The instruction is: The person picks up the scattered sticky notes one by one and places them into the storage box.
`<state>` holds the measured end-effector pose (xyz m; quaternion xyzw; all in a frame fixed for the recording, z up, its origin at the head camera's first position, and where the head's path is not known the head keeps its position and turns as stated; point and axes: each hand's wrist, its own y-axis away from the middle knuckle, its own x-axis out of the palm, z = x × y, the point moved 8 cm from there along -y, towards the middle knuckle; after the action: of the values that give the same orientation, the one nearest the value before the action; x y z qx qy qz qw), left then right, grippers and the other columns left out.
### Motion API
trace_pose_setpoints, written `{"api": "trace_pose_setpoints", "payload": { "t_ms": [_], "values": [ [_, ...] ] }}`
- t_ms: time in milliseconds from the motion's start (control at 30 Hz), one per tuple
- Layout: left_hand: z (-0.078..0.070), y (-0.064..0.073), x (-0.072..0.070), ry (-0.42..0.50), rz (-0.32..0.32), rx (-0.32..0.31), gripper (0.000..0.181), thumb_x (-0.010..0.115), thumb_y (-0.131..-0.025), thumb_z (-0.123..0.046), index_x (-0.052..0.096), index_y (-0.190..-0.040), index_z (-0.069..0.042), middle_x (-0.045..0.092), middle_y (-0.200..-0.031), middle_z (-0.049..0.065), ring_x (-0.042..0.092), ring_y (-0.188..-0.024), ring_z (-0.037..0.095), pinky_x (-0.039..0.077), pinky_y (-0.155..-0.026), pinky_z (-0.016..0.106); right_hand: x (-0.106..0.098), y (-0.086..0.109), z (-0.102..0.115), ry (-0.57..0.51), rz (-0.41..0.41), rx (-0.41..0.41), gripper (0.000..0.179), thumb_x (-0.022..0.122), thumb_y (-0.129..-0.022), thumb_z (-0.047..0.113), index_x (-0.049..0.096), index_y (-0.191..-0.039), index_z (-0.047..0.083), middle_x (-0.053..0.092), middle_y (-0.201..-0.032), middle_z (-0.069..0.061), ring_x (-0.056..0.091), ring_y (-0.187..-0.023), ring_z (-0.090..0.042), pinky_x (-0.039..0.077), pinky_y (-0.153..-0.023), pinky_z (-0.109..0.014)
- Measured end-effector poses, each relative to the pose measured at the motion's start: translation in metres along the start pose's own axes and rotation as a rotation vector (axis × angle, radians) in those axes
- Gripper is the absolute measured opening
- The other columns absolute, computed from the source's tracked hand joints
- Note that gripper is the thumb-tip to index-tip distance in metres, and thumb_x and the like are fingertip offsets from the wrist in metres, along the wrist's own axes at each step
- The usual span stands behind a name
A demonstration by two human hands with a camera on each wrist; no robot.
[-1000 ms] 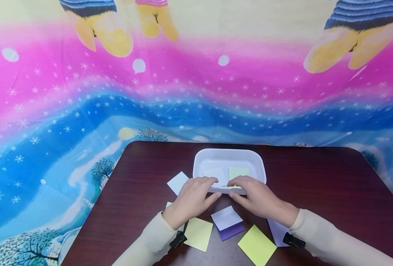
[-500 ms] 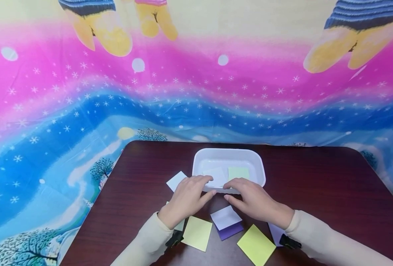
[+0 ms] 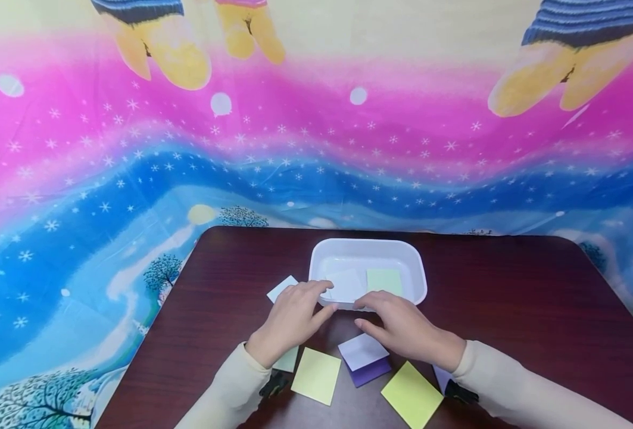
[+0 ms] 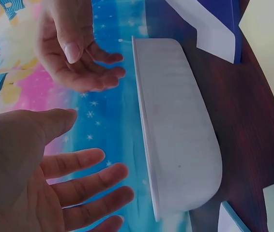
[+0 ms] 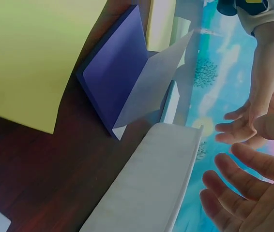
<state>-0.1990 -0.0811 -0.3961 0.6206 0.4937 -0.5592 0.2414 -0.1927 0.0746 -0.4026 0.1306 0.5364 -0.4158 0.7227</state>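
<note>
Both hands hover at the near side of a white plastic tub [image 3: 368,245], with nothing in their grasp. My left hand [image 3: 293,316] is over the tub's near left corner, its fingers spread and loosely bent in the left wrist view. My right hand [image 3: 404,322] is over the near right side, fingers also relaxed. Inside the tub lie a white paper square [image 3: 346,285] and a pale green one [image 3: 384,281]. Just in front of the tub sits a purple sticky-note pad [image 5: 115,72] with its pale top sheet lifted in a fold.
On the dark wood table [image 3: 514,310] lie a pale yellow note pad [image 3: 316,376], a brighter yellow pad [image 3: 412,394], and a partly covered lavender one [image 3: 442,378]. A green pad [image 3: 287,360] and a white-topped pad [image 3: 282,287] are partly behind the left hand. A printed cloth [image 3: 316,119] hangs behind.
Both hands have drifted left and slightly toward the body, with the gap between them a little wider. More of the papers in the tub shows. The pads stay put.
</note>
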Motion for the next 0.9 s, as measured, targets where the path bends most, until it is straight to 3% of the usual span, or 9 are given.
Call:
{"api": "trace_pose_setpoints", "payload": {
  "t_ms": [133, 433, 600, 900],
  "values": [
    [0.006, 0.001, 0.0, 0.006, 0.003, -0.016, 0.041, 0.066, -0.097, -0.04, 0.066, -0.129, -0.014, 0.073, -0.122, 0.004, 0.071, -0.109, 0.022, 0.056, -0.089, 0.042, 0.004, -0.001, 0.004, -0.01, 0.013, -0.012, 0.026, 0.071, -0.095, 0.026, 0.071, -0.118, 0.015, 0.073, -0.114, 0.003, 0.069, -0.108, -0.015, 0.056, -0.092, -0.04],
    [0.019, 0.003, -0.004, 0.013, -0.024, -0.051, 0.04, 0.068, -0.096, -0.04, 0.067, -0.126, -0.014, 0.075, -0.111, 0.004, 0.07, -0.091, 0.018, 0.056, -0.08, 0.04, 0.007, -0.006, 0.009, -0.009, 0.003, -0.037, 0.024, 0.071, -0.095, 0.026, 0.071, -0.116, 0.015, 0.073, -0.112, 0.004, 0.069, -0.106, -0.013, 0.057, -0.09, -0.038],
    [0.027, 0.005, -0.004, 0.027, -0.015, -0.092, 0.04, 0.068, -0.096, -0.04, 0.067, -0.127, -0.015, 0.075, -0.118, 0.003, 0.071, -0.105, 0.02, 0.056, -0.087, 0.042, 0.009, -0.008, 0.011, 0.0, -0.009, -0.043, 0.024, 0.073, -0.093, 0.026, 0.071, -0.115, 0.015, 0.074, -0.111, 0.004, 0.069, -0.106, -0.013, 0.056, -0.089, -0.037],
    [0.04, 0.008, -0.006, 0.058, -0.026, -0.128, 0.038, 0.069, -0.095, -0.038, 0.068, -0.125, -0.013, 0.075, -0.116, 0.004, 0.071, -0.107, 0.025, 0.055, -0.087, 0.046, 0.014, -0.011, 0.016, -0.01, -0.001, -0.057, 0.023, 0.072, -0.094, 0.027, 0.071, -0.114, 0.015, 0.073, -0.111, 0.004, 0.068, -0.107, -0.013, 0.056, -0.091, -0.036]
  ]
}}
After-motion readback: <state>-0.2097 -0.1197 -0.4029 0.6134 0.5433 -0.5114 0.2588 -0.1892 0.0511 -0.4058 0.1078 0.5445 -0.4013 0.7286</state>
